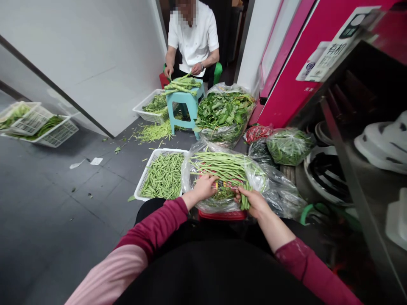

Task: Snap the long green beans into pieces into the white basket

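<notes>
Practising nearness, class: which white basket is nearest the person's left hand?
The front basket of short green beans, beside the clear bag of long beans. The back basket beside the blue stool and the picture's far-left pair sit farther from the left hand.

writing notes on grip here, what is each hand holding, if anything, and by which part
The right hand holds a bunch of green beans, gripped between its ends. Whether the left hand holds anything cannot be told.

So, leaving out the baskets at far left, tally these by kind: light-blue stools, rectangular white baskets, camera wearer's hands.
Light-blue stool: 1
White baskets, back basket and front basket: 2
Wearer's left hand and right hand: 2
Total: 5
</notes>
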`<state>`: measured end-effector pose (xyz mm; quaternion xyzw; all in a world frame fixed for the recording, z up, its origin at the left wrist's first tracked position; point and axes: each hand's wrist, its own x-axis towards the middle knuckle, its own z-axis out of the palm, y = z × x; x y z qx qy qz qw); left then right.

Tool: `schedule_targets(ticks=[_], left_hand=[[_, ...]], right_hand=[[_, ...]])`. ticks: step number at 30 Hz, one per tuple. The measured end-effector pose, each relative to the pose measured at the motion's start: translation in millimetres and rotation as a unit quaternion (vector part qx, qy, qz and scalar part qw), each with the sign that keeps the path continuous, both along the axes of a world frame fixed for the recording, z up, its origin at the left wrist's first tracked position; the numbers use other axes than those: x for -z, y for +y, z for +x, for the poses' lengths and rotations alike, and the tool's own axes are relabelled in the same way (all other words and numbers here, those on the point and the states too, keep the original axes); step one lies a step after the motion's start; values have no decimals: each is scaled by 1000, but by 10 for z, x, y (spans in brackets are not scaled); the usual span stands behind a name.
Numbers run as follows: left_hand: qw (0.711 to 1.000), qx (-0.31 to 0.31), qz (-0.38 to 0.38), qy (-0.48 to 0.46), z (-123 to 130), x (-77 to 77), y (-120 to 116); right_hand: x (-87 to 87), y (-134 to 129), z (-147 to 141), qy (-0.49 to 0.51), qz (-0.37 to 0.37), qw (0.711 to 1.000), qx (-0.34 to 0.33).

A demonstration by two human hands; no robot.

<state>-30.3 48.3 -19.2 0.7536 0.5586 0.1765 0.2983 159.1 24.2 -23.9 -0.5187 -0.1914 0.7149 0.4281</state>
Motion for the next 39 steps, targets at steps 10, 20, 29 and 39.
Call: schedule_targets(ticks=[10, 20, 29, 39], left_hand=[[967, 158, 98, 176, 332, 216, 152], [993, 71, 85, -43, 183, -258, -779], [876, -38, -263, -402, 65, -511, -896], [820, -80, -326, -463, -36, -619, -252]], right_hand=[[202, -91, -121, 113, -97, 989, -1], [-7, -234, -305, 154, -94, 978, -107], [-290, -458, -469, -19, 176, 983, -46], [-502, -627, -248, 119, 115, 956, -241]])
